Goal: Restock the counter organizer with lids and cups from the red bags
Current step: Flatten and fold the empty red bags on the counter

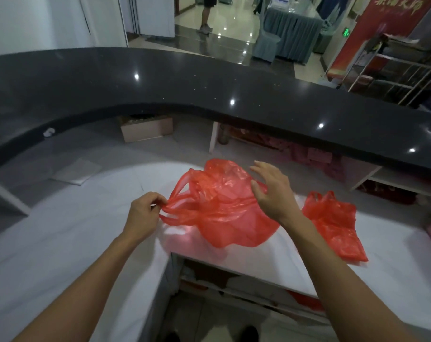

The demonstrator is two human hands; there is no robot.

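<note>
the large red bag (224, 206) lies crumpled on the white worktop (61, 243), mouth turned toward the dark curved counter (160, 80). the left hand (142, 213) pinches its handle loops, probably to anchor it, while the right hand (271, 191) hovers over the bag with fingers spread, holding nothing. a second red bag (332, 220) lies flat just right of it. no organizer, lids or cups are visible.
</note>
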